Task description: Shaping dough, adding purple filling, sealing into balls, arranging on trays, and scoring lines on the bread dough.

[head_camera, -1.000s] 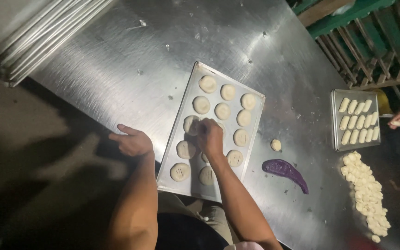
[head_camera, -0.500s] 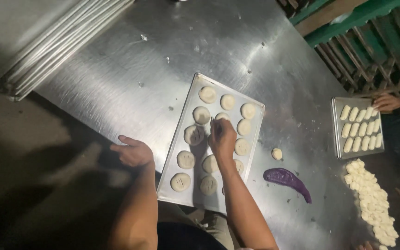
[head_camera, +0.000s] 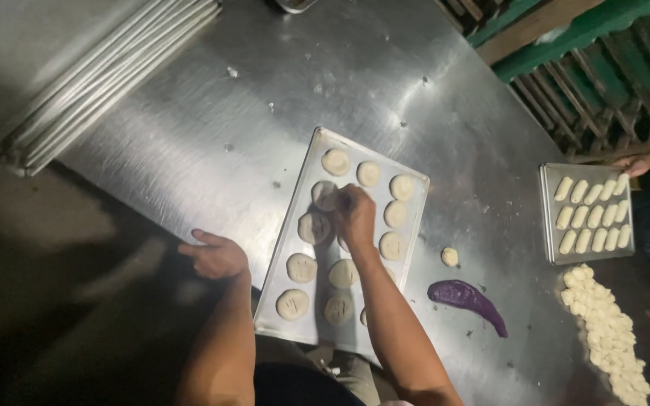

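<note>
**Steel bench, dough rounds under the right hand**

A scuffed steel bench (head_camera: 212, 128) fills the head view, with a stack of empty sheet pans (head_camera: 92, 83) at its far left corner and green wooden racks (head_camera: 596, 68) to the right. The baking tray (head_camera: 299, 218) lies slanted in front of the person, its near end overhanging the bench edge. The right hand (head_camera: 355, 216) is over the tray's middle, fingers bent down and pressing on a flattened dough round (head_camera: 325, 195); more rounds lie all about it. The left hand (head_camera: 216, 257) rests loosely curled on the bench edge, just left of the tray, grasping nothing.

Right of the tray the bench has open room, broken only by a small dough ball (head_camera: 450, 256) and a purple strip of filling (head_camera: 466, 299). Further right are a heap of dough pieces (head_camera: 603, 331) and a second tray (head_camera: 587, 213), with another person's hand (head_camera: 637, 164) at its far corner.

Half a second earlier the right hand was lower down the tray; it has since moved up to a farther round, while the left hand has kept its place.
</note>
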